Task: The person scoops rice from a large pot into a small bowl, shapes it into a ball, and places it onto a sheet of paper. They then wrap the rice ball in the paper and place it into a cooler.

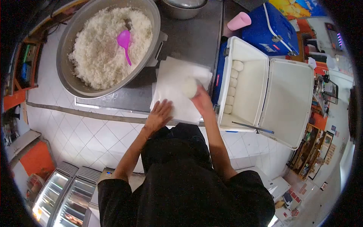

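Note:
My right hand (202, 100) holds a round white bundle (189, 87) over a stack of white paper sheets (172, 75) on the counter. The fingers curl round the bundle's right side. My left hand (161, 112) lies with spread fingers on the lower left part of the sheets, holding nothing. To the left, a large grey pot (63, 56) is full of white rice (102, 49), with a purple ladle (124, 41) resting on it. To the right stands an open cooler (245, 94) with several white bundles (231, 91) lined along its left inner wall.
A blue cooler (264, 30) and a pink cup (239, 21) stand behind the open one. A lidded bowl (183, 8) sits at the counter's back. A dark rod (253, 127) crosses the open cooler's near rim. The cooler's lid (288, 98) hangs open to the right.

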Available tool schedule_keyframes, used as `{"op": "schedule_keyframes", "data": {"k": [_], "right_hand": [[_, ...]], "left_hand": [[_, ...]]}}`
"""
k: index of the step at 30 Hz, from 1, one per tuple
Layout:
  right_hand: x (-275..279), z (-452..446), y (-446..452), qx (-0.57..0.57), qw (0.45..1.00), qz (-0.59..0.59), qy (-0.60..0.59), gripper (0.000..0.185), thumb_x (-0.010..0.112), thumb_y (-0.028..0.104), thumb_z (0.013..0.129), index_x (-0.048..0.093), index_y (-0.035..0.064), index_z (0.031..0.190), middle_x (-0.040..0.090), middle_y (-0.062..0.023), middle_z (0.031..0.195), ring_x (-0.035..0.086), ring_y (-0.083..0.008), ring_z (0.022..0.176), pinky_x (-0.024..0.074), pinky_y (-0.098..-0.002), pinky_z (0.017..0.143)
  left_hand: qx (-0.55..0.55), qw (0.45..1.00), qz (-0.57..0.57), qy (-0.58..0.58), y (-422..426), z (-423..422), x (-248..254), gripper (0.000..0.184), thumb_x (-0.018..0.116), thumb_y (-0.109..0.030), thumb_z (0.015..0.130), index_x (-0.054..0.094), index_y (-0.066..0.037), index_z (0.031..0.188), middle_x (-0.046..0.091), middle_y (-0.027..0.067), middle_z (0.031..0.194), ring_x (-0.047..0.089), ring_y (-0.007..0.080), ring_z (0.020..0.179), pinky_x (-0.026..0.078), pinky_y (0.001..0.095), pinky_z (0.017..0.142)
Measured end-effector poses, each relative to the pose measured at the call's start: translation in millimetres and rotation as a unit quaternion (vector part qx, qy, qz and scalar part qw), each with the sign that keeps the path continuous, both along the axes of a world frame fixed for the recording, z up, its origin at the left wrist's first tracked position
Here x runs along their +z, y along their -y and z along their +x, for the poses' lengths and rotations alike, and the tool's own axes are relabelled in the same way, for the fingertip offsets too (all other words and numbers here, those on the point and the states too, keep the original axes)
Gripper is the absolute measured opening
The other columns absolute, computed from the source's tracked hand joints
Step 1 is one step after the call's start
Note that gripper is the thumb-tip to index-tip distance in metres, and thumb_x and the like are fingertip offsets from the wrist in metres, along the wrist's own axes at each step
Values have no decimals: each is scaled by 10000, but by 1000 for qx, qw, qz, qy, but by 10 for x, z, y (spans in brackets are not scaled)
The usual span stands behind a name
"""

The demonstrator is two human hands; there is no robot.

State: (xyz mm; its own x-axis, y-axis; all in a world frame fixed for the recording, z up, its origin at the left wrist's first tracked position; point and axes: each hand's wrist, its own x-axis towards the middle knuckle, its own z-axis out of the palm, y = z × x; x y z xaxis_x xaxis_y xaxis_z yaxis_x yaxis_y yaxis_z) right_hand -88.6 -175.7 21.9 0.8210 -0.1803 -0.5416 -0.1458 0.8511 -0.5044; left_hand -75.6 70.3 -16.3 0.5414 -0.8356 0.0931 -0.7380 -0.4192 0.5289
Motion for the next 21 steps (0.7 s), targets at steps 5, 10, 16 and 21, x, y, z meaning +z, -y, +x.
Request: {"op": "schedule_keyframes", "data": {"k": [5, 10, 16, 21], "right_hand": [[-83, -193, -271, 86, 715, -693, -30, 641, 783, 211, 772, 491, 28, 1313, 503, -210, 1286, 488, -343, 1194, 411, -452, 1002], [57, -14, -423, 79, 630, -772, -17, 675, 827, 212, 704, 513, 17, 1270, 485, -219, 1250, 484, -384, 1157, 407, -459, 993], [192, 404, -20, -50, 627, -773, -81, 653, 828, 304, 731, 547, 12, 1242, 563, -191, 1140, 540, -343, 1090, 438, -413, 944], [103, 912, 429, -54, 678, -723, -126, 661, 799, 379, 765, 538, -20, 1222, 597, -190, 1157, 567, -324, 1087, 460, -429, 901]], "left_hand": [[-87, 996, -25, -6, -146, 134, -105, 378, 596, -165, 876, 582, -29, 1228, 505, 113, 1396, 385, 299, 1372, 303, 477, 1142], [-118, 992, -34, -8, -208, 195, -146, 365, 568, -97, 821, 611, -17, 1174, 542, 121, 1357, 446, 297, 1330, 350, 445, 1122], [-113, 992, -56, -21, -283, 216, -102, 368, 561, -98, 828, 604, -9, 1182, 581, 155, 1298, 509, 297, 1272, 403, 439, 1083], [-133, 989, -61, 3, -396, 261, -58, 357, 585, -104, 826, 612, -10, 1169, 591, 151, 1292, 502, 301, 1277, 406, 428, 1083]]}}
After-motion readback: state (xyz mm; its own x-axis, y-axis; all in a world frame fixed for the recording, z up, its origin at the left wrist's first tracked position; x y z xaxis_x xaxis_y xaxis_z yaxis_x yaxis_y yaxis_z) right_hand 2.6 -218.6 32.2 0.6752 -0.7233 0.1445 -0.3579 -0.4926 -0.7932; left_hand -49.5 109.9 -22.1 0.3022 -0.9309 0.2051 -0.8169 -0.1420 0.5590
